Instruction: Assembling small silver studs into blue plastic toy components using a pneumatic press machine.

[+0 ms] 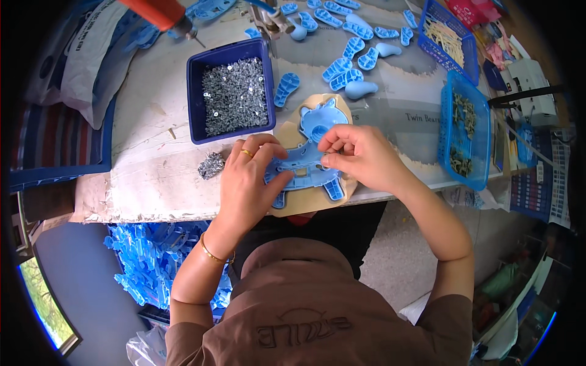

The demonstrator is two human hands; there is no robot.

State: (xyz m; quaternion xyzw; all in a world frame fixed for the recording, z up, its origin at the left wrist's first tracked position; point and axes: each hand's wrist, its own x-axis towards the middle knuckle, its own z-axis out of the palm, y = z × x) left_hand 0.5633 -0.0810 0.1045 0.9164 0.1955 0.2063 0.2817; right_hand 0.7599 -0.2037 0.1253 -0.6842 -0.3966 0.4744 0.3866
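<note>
A light-blue plastic animal-shaped shell (pixel 332 188), hollow ribbed side up, lies in a tan shaped holder (pixel 345 195) at the table's front edge. My left hand (pixel 244 174) is over the shell's left end, fingers and thumb bent around it, gripping it. Above the shell's right part, my right hand (pixel 363 155) is closed in a pinch, thumb against forefinger. Whatever is between those fingertips is too small to make out. Beside my left hand sits a small pile of metal screws (pixel 211 165). Behind it stands a dark-blue bin (pixel 194 100) full of similar screws.
An orange power screwdriver (pixel 160 13) hangs at upper left. Several blue ribbed pieces (pixel 346 79) lie scattered at the back. At right stand a light-blue basket (pixel 447 137) of small metal parts and a blue basket (pixel 473 67) of pale strips. Blue parts (pixel 152 262) fill a container below left.
</note>
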